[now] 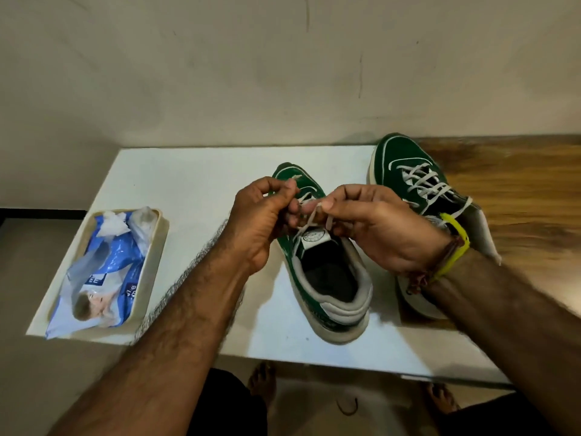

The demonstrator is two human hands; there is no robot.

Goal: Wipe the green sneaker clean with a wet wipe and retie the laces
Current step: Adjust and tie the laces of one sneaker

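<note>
A green sneaker (327, 272) is placed on the white tabletop (195, 184), near its middle, with the heel towards the near edge and the toe towards the far edge. Its white laces (309, 220) are pinched above the tongue: the fingers of the left hand (261, 221) are closed on one end, and the fingers of the right hand (377, 228) are closed on the other. A yellow band (456, 240) is worn on the right wrist. A second green sneaker (418, 184) is seen at the right edge, already laced. Near the left edge, a wet wipe pack (103, 269) is lying in a cream tray (158, 243).
</note>
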